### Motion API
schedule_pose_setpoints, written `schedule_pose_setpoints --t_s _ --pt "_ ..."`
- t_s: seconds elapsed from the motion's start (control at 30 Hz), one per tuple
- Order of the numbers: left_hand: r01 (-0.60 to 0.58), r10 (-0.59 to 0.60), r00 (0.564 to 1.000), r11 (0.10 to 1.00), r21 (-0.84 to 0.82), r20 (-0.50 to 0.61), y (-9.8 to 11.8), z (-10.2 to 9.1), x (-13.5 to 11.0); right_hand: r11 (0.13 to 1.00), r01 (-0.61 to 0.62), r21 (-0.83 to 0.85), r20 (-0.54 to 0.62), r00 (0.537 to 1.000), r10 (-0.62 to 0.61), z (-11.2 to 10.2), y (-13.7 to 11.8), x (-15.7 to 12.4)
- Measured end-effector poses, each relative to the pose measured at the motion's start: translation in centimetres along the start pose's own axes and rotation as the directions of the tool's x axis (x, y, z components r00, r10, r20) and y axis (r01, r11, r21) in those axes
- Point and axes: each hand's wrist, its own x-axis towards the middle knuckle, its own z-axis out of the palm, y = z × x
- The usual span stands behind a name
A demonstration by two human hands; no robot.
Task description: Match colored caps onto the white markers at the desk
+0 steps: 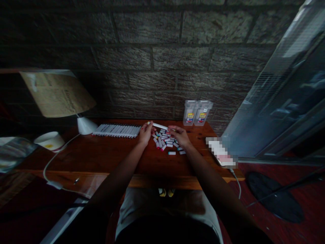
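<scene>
Between my two hands I hold a white marker (159, 126), nearly level above the table. My left hand (146, 132) pinches its left end, and my right hand (179, 134) grips the right end. Below lies a heap of short white marker caps (160, 141) with coloured ends, pink, teal and yellow among them. One teal-ended cap (172, 153) lies apart, nearer the table's front edge. To the left of my left hand, a row of white markers (115, 130) lies side by side.
The wooden table (111, 159) stands against a brick wall. On its left are a lamp (58, 95), a paper cup (50, 141) and a cable. Clear plastic cases (198, 113) stand at the back right. A blurred-out device (221, 151) with a cable lies at the right edge.
</scene>
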Motion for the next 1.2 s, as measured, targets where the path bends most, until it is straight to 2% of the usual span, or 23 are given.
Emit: schedule_pose_setpoints --t_s 0.37,0.6,0.77,1.2 --pt "0.024 -0.024 1.0 0.999 -0.041 0.003 0.25 0.09 0.0 0.999 -0.031 0.009 0.01 0.999 0.031 0.18 -0.02 -0.09" --pt "0.112 -0.113 0.994 0.982 -0.151 0.003 0.4 -0.19 0.25 0.999 -0.026 -0.045 -0.001 1.0 0.026 0.18 -0.07 -0.15" --pt "0.156 -0.149 0.987 0.971 -0.183 0.054 0.42 -0.25 0.18 0.994 -0.003 -0.109 0.004 1.0 0.003 0.11 -0.13 -0.36" --pt "0.159 -0.155 0.987 0.959 -0.233 0.038 0.72 -0.34 0.12 0.967 0.022 -0.253 0.068 0.998 -0.005 0.16 -0.42 -0.63"
